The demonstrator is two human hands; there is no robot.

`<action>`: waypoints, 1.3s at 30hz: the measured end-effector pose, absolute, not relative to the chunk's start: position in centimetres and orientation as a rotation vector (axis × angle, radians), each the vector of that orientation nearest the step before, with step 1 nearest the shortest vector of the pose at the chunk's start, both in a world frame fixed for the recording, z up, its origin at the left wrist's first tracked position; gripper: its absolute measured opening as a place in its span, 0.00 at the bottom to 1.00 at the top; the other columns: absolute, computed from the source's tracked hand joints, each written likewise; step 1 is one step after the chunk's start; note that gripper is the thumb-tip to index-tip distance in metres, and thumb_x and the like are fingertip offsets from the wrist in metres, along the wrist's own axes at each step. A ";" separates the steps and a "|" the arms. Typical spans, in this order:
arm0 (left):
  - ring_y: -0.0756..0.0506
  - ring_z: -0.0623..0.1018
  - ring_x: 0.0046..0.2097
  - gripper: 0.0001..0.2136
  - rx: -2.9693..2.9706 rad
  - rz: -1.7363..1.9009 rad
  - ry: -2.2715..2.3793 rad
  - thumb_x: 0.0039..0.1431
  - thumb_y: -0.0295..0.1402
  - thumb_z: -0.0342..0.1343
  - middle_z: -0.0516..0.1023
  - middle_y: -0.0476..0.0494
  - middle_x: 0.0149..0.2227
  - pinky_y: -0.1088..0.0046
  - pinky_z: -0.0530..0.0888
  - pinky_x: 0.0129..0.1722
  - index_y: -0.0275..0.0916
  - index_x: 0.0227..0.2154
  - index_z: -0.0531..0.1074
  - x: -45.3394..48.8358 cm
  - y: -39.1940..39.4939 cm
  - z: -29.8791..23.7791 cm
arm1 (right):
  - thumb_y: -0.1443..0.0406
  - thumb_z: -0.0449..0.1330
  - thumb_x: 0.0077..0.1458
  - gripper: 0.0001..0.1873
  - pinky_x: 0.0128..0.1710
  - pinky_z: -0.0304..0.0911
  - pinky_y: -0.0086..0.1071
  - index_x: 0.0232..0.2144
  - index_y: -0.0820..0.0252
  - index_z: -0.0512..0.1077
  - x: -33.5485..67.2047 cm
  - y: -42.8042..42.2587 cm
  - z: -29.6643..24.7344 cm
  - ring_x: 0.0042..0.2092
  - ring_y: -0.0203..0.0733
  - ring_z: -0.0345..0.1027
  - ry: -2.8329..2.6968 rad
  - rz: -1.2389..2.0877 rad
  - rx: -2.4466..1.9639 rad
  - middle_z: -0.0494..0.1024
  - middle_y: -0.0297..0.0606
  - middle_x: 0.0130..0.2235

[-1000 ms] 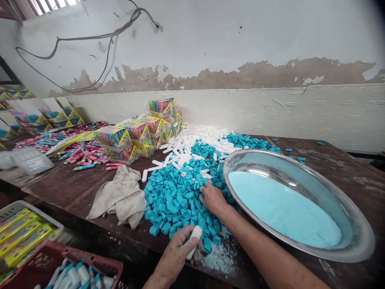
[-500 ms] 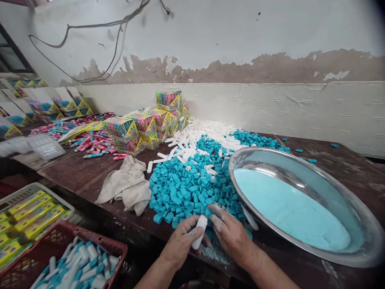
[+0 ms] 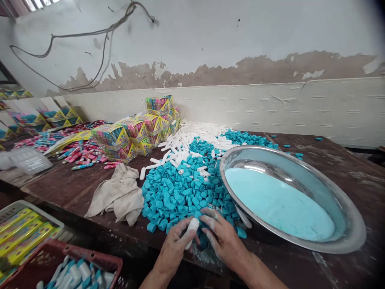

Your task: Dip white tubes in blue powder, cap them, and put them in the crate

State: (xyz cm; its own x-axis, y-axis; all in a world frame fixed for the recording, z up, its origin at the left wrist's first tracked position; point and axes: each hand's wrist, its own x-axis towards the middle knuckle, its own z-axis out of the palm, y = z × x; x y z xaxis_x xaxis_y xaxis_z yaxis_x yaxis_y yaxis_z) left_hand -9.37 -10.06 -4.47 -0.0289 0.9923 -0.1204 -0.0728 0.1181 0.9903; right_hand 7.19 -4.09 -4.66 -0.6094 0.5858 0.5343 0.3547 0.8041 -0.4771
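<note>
Many blue-ended white tubes [image 3: 76, 275] are gathered in the red crate [image 3: 93, 257], between eight and nine o'clock from the left hand [image 3: 173, 245], and can be judged finished. Much remains undone: loose blue caps [image 3: 173, 192] are heaped at twelve o'clock, with bare white tubes [image 3: 198, 132] strewn beyond them. A single white tube [image 3: 191, 231] is pinched between the left thumb and fingers, its upper end tipped toward one o'clock; no cap is seen on that end. The right hand [image 3: 225, 239] is held just beside it at three o'clock, fingers curved and parted; whether anything is gripped there cannot be told.
</note>
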 end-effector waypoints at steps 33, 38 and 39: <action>0.42 0.72 0.39 0.14 1.180 1.769 2.209 0.58 0.41 0.41 0.72 0.38 0.36 0.63 0.70 0.40 0.36 0.38 0.65 -17.4 -3.5 -8.3 | 0.56 0.60 0.47 0.43 0.57 0.34 0.55 0.61 0.52 0.42 0.9 -1.2 -5.0 0.62 0.57 0.23 -2.728 0.303 -1.255 0.31 0.46 0.63; 0.39 0.71 0.41 0.13 1.178 1.816 2.191 0.56 0.40 0.41 0.71 0.36 0.37 0.58 0.68 0.42 0.37 0.36 0.63 -18.5 0.6 -8.1 | 0.60 0.56 0.52 0.36 0.57 0.33 0.55 0.60 0.49 0.46 -4.3 2.6 -4.7 0.62 0.56 0.27 -2.620 0.236 -1.132 0.35 0.42 0.64; 0.39 0.71 0.41 0.13 1.178 1.818 2.187 0.56 0.39 0.41 0.71 0.36 0.37 0.58 0.68 0.42 0.37 0.35 0.63 -18.8 1.4 -7.9 | 0.60 0.55 0.53 0.33 0.57 0.32 0.55 0.59 0.49 0.48 -5.2 3.6 -4.5 0.62 0.56 0.28 -2.598 0.239 -1.140 0.37 0.41 0.64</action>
